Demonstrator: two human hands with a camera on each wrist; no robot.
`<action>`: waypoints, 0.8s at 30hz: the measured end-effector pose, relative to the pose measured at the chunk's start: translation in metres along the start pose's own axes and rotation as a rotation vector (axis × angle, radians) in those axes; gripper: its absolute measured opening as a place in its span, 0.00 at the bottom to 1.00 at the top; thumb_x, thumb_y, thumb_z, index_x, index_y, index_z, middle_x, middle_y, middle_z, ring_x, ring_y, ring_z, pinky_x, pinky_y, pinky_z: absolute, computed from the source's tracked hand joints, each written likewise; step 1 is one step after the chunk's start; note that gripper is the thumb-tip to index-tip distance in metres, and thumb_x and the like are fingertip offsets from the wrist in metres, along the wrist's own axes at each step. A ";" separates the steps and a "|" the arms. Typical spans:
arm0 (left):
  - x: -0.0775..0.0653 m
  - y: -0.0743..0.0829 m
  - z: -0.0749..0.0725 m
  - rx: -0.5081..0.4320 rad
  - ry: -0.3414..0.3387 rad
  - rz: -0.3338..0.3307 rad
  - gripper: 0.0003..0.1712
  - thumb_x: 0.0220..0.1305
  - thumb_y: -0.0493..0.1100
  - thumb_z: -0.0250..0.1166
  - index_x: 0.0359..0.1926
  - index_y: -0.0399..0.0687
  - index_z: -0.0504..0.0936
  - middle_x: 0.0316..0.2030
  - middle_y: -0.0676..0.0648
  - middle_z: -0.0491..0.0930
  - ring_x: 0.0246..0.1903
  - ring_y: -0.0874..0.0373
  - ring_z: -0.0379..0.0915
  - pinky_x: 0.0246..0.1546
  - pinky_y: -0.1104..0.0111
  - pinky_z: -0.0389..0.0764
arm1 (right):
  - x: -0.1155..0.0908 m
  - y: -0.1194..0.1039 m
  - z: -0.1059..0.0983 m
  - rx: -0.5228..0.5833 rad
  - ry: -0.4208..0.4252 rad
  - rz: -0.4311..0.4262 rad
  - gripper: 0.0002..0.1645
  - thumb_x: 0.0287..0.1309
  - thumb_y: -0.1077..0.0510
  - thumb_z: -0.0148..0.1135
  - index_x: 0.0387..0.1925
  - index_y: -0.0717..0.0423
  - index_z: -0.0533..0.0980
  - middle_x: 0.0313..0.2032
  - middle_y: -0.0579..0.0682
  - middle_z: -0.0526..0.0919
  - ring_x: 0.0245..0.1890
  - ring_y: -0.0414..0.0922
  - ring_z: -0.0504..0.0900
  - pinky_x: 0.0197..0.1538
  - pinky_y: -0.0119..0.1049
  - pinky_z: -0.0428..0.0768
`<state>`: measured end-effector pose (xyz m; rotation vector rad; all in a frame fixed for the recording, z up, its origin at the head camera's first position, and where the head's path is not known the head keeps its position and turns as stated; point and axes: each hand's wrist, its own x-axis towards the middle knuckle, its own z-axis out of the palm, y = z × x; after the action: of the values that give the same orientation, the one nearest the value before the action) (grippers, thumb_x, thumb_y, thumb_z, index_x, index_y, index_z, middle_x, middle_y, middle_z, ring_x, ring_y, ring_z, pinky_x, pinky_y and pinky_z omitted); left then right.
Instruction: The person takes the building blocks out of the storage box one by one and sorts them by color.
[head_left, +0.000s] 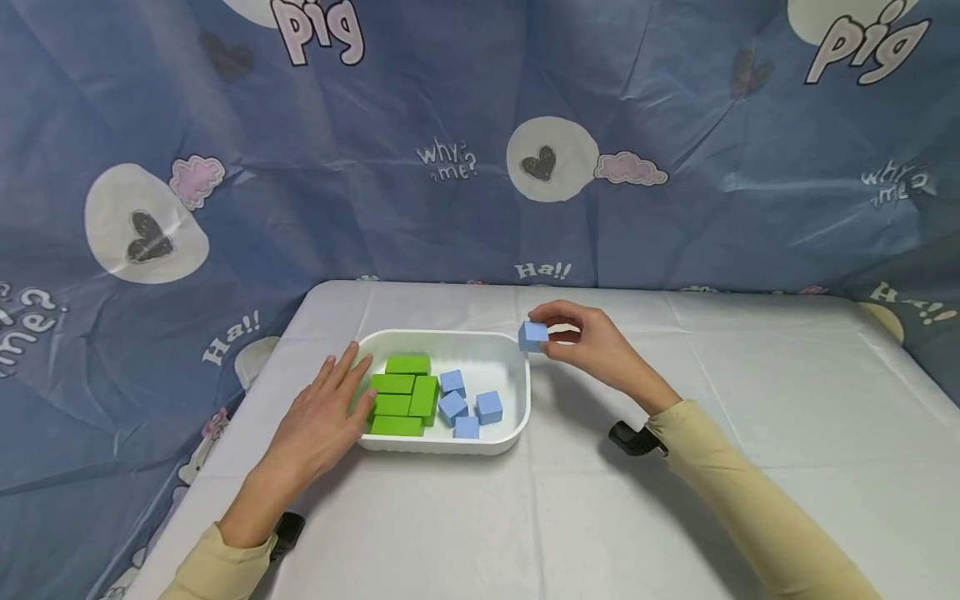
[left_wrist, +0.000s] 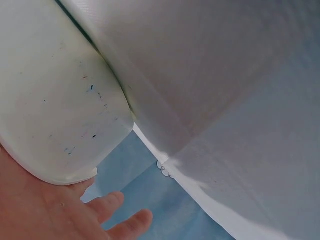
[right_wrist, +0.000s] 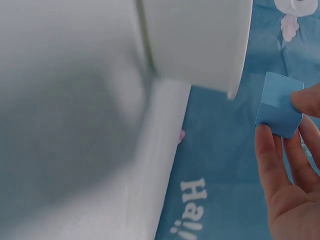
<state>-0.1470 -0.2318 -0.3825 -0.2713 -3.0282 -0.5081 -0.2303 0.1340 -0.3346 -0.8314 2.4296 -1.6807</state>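
Note:
My right hand [head_left: 588, 340] pinches a blue cube [head_left: 533, 337] between thumb and fingers, just above the right rim of a white plastic tub [head_left: 442, 447]. The right wrist view shows the same blue cube [right_wrist: 281, 104] held at the fingertips, apart from the tub's wall [right_wrist: 200, 40]. My left hand [head_left: 318, 421] rests on the tub's left rim with its fingers straight and spread. Inside the tub, several green blocks [head_left: 424, 398] lie together at the left. Several blue cubes [head_left: 489, 407] lie loosely to their right.
A white cloth covers the table [head_left: 720, 375] under the tub. Behind it hangs a blue printed curtain [head_left: 450, 217]. Dark wrist-worn devices [head_left: 636, 438] sit at both sleeve cuffs.

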 end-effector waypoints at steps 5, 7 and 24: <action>-0.001 0.000 -0.001 0.000 0.004 0.003 0.36 0.78 0.58 0.40 0.77 0.44 0.53 0.77 0.42 0.41 0.74 0.36 0.37 0.65 0.37 0.50 | -0.005 0.008 -0.010 -0.038 0.017 0.021 0.22 0.56 0.74 0.62 0.54 0.68 0.76 0.53 0.61 0.79 0.51 0.55 0.80 0.54 0.40 0.79; -0.001 0.000 -0.001 0.000 0.006 0.003 0.35 0.78 0.57 0.41 0.77 0.44 0.54 0.77 0.42 0.41 0.74 0.36 0.37 0.65 0.36 0.50 | -0.008 0.011 -0.013 -0.059 0.020 0.037 0.22 0.55 0.75 0.62 0.53 0.70 0.76 0.52 0.62 0.79 0.51 0.56 0.80 0.53 0.39 0.79; 0.000 0.000 0.001 -0.008 0.000 0.000 0.35 0.78 0.57 0.41 0.77 0.43 0.54 0.77 0.42 0.41 0.74 0.36 0.37 0.65 0.36 0.48 | -0.008 0.080 -0.024 -0.161 -0.057 0.117 0.21 0.55 0.72 0.65 0.51 0.59 0.79 0.48 0.53 0.82 0.51 0.49 0.80 0.53 0.37 0.79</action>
<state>-0.1472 -0.2318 -0.3831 -0.2715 -3.0266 -0.5204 -0.2627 0.1784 -0.3977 -0.7272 2.5462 -1.4180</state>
